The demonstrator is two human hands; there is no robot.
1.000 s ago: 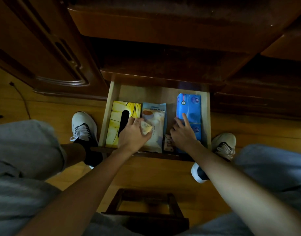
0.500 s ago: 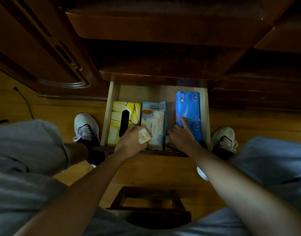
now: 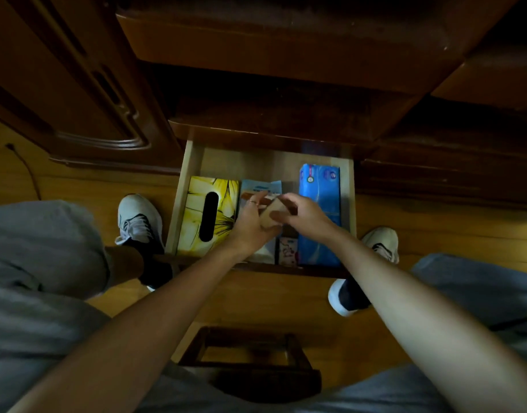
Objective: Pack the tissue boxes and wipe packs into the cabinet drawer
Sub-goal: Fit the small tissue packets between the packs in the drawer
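Note:
The open wooden drawer (image 3: pixel 191 174) holds a yellow tissue box (image 3: pixel 196 216) at its left, a pale blue wipe pack (image 3: pixel 260 186) in the middle and a blue tissue pack (image 3: pixel 320 222) at its right. A small pink-and-white pack (image 3: pixel 287 250) lies at the drawer's front between them. Above the middle of the drawer, my left hand (image 3: pixel 250 225) and my right hand (image 3: pixel 304 211) both grip a small tan pack (image 3: pixel 272 213), which partly hides the wipe pack below.
Dark wooden cabinet fronts (image 3: pixel 286 55) rise behind the drawer, with a panelled door (image 3: pixel 77 99) at the left. My shoes (image 3: pixel 138 219) stand on the wooden floor on either side. A small dark stool (image 3: pixel 250 362) sits between my knees. A cable (image 3: pixel 26 171) trails at far left.
My left hand has lifted the small tan pack up and toward the centre. My right hand left the blue tissue pack and came over to grip the same small pack.

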